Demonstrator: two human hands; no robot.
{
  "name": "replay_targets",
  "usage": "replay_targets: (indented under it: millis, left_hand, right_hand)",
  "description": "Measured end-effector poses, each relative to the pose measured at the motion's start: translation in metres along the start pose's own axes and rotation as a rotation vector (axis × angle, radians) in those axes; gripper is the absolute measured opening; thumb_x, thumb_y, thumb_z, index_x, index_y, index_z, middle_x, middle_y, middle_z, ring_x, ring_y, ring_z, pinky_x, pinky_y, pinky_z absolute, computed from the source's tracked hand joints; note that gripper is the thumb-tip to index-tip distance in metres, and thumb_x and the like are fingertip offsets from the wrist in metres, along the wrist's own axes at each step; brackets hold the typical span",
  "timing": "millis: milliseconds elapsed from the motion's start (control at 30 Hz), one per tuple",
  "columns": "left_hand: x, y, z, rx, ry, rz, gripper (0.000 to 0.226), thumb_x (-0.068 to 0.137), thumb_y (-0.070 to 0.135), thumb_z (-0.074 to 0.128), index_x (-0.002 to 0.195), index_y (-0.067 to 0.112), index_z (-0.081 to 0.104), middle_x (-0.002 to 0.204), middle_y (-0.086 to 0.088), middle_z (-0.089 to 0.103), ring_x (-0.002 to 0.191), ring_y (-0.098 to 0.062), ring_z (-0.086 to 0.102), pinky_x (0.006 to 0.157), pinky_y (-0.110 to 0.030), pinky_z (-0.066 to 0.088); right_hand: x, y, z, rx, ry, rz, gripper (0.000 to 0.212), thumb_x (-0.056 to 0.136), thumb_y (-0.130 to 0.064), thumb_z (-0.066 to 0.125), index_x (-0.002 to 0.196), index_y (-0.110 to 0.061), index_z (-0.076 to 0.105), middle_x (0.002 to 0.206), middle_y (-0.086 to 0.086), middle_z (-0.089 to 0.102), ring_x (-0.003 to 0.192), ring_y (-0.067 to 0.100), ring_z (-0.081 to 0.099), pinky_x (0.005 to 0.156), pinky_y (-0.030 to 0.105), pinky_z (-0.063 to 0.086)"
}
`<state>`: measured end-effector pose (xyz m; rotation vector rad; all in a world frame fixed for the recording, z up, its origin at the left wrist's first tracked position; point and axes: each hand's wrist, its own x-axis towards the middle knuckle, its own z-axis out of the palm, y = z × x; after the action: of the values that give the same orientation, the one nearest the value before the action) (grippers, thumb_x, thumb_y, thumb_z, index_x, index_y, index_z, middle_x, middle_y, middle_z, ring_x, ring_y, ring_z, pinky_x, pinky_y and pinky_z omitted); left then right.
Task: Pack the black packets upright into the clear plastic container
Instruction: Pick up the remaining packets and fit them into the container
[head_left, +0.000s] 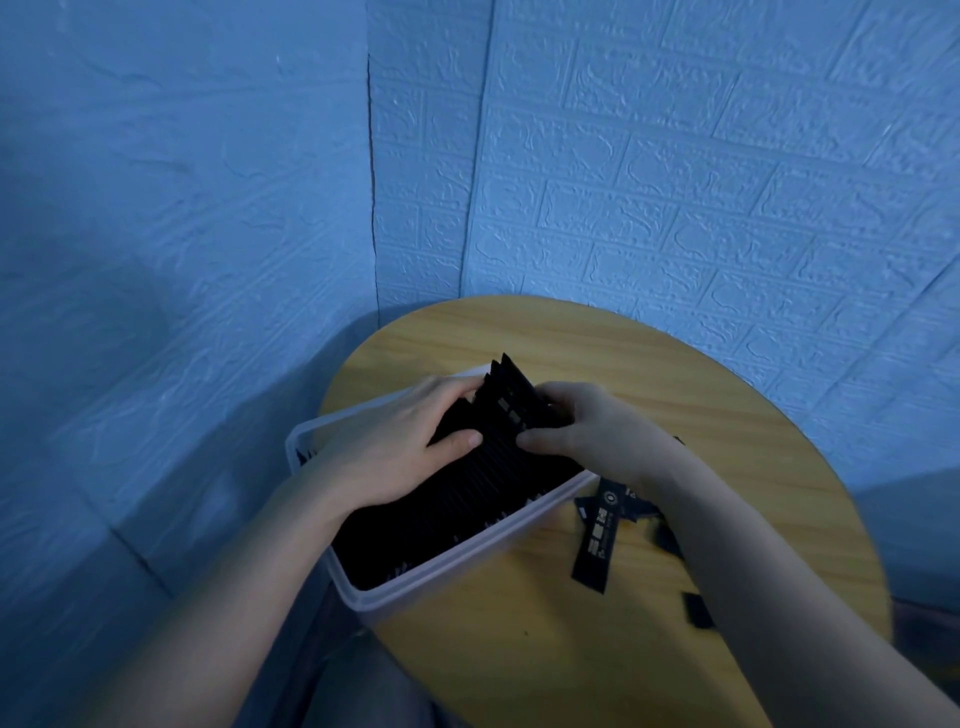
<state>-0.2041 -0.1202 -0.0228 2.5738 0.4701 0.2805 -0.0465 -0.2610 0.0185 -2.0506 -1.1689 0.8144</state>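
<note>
Both of your hands are over the clear plastic container, which sits on the left part of the round wooden bench with its near corner hanging past the bench edge. Your left hand lies across the top of the packed row, fingers bent over a raised bunch of black packets and the thumb pressing in against them from the near side — that is a grip on the bunch. Your right hand meets it from the other side, fingers curled round the same bunch, thumb tip pointing toward your left thumb, the two thumbs close together but apart. The bunch stands on end and fans out above the far end of the container, taller than the rim. Below your hands the container is filled with upright packets set edge-on in a tight row that reaches to the near wall. On the bench just right of the container lie a few loose packets flat and criss-crossed, partly under your right forearm — one more dark piece lies nearer you by the bench edge. Blue brick-patterned walls meet in a corner behind the bench.
</note>
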Motion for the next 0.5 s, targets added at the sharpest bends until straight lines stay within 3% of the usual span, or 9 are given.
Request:
replay_targets:
  millis: [167, 367, 500]
  left_hand:
    - [0.0005, 0.0020, -0.0005, 0.036, -0.014, 0.006, 0.061, 0.099, 0.048, 0.040, 0.153, 0.039, 0.013, 0.155, 0.018, 0.027, 0.135, -0.006, 0.038, 0.104, -0.038, 0.041]
    - [0.0003, 0.0032, -0.0015, 0.006, -0.008, 0.000, 0.061, 0.100, 0.043, 0.044, 0.155, 0.033, 0.018, 0.155, 0.016, 0.032, 0.138, -0.003, 0.034, 0.108, -0.027, 0.033]
    - [0.0013, 0.0025, -0.0020, 0.040, -0.034, -0.014, 0.059, 0.100, 0.047, 0.040, 0.154, 0.036, 0.019, 0.153, 0.018, 0.031, 0.135, -0.004, 0.037, 0.105, -0.034, 0.039]
  right_hand:
    - [-0.0006, 0.0004, 0.0009, 0.034, 0.002, 0.006, 0.027, 0.089, -0.013, 0.067, 0.116, -0.014, 0.063, 0.104, 0.006, 0.070, 0.097, 0.019, 0.067, 0.096, 0.042, 0.051]
    - [-0.0002, 0.0066, -0.0012, 0.106, 0.011, 0.025, 0.026, 0.083, -0.015, 0.074, 0.108, -0.018, 0.067, 0.100, 0.004, 0.073, 0.094, 0.018, 0.070, 0.096, 0.044, 0.051]
    - [-0.0007, 0.0056, 0.0001, 0.088, 0.013, 0.019, 0.030, 0.081, -0.015, 0.076, 0.109, -0.018, 0.067, 0.100, 0.003, 0.073, 0.094, 0.017, 0.069, 0.096, 0.043, 0.051]
